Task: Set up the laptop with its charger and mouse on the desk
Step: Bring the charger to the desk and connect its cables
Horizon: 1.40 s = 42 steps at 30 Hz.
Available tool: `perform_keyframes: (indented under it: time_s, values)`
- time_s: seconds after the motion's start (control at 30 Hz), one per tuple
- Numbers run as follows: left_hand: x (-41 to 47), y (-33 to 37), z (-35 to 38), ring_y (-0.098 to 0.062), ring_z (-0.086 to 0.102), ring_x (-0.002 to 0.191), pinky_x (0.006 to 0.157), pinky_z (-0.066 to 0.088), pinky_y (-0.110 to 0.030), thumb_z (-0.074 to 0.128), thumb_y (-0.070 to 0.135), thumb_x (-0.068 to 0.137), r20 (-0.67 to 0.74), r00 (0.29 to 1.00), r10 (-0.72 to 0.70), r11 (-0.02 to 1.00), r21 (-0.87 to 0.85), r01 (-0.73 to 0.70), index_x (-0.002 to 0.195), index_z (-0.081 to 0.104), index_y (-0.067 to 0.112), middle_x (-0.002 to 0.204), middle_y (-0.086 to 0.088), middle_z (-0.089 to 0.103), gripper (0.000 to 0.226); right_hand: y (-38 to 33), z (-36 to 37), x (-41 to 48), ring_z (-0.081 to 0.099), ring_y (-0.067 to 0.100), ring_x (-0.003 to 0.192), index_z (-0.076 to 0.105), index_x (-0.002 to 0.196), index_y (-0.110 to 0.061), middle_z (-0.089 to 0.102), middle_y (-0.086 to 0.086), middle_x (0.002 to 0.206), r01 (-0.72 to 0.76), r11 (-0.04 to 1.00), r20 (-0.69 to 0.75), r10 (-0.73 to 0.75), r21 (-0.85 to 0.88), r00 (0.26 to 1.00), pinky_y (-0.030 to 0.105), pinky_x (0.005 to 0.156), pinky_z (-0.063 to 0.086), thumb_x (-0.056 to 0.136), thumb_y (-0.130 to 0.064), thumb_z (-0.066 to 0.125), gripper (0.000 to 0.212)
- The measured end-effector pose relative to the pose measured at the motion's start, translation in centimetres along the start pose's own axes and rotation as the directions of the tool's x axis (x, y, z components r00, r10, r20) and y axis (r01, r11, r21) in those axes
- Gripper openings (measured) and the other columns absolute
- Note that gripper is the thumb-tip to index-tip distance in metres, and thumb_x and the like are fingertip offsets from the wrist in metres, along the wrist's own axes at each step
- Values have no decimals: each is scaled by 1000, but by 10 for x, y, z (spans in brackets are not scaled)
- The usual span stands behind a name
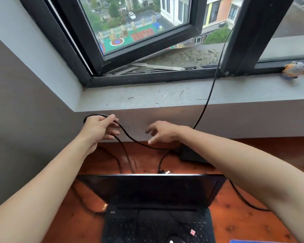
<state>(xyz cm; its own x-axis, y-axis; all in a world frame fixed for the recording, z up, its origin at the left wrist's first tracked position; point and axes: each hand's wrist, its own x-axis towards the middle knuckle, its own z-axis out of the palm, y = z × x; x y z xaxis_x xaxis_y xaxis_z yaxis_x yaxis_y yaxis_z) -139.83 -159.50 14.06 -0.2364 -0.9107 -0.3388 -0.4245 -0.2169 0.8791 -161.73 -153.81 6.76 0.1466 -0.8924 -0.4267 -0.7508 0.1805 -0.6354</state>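
A black laptop [156, 204] stands open on the reddish wooden desk [239, 225], its screen dark. Behind the lid, my left hand [98, 128] is raised and holds a loop of the black charger cable [130, 137]. The cable sags rightward to the black charger brick [191, 154] lying on the desk near the wall. My right hand [163, 131] hovers above the cable with fingers spread, holding nothing. A plug end [164, 172] lies just behind the lid. A dark mouse [175, 240] rests partly visible on the keyboard at the bottom edge.
A grey window sill [147, 99] runs above the desk, with an open black-framed window [139, 41] over it. Another black cable [212, 85] hangs from the window down behind the desk. A small colourful toy [294, 70] sits on the sill at right. A blue pad corner [263, 241] shows bottom right.
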Motion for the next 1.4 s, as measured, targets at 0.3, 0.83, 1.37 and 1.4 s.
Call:
perform_keyframes:
  time_s: [0.3,0.83,1.37,1.4]
  values:
    - [-23,-7,-35,-19,62,61,54,46,-25,70,25,85,-82,995,51,959,283,-25,80,69,8,68,-7,65,17,-70,17,-5,63,19,76,59,88,-11,62,6,85,61,942,45,-80,329,996,27,58,49,94,-22,60,13]
    - [5,-96,-126,-20,67,73,72,55,-33,54,18,80,265,953,145,701,652,-288,72,66,16,60,4,69,14,-94,29,-26,69,27,80,67,78,-13,72,12,83,-225,956,-430,285,186,857,33,70,51,90,-45,60,35]
    - [-11,-123,-215,-22,58,68,70,46,-29,69,20,85,-119,950,289,871,444,-210,92,72,14,65,-2,61,10,-179,97,-35,66,17,93,72,96,-26,73,-5,96,-162,983,-580,182,87,794,32,86,53,86,-35,64,16]
    - [-15,-135,-219,-23,61,70,73,48,-30,68,16,84,-112,966,234,870,468,-156,96,71,12,65,-3,61,13,-185,103,-41,66,16,92,71,94,-27,72,-7,94,-148,987,-592,159,66,790,33,86,53,86,-34,63,14]
